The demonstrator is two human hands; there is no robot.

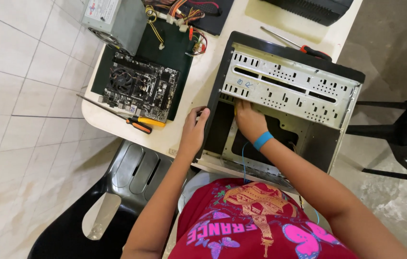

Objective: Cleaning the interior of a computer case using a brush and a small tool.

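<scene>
Table [222,43]: held everything.
Computer case [289,91]: lay open at the near edge.
Motherboard [141,86]: sat left, apart.
Left hand [194,132]: fingers curled over the case's left wall.
Right hand [249,120]: reached inside the case; grip hidden, cannot tell.

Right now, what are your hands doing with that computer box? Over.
Left hand gripping the computer case edge. Right hand reaching inside, under the drive cage. Screwdrivers lying beside the motherboard.

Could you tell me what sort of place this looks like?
Probably a small computer repair or training workspace: an open computer case lies on a table, with a bare motherboard, a power supply and screwdrivers beside it. The floor is tiled.
</scene>
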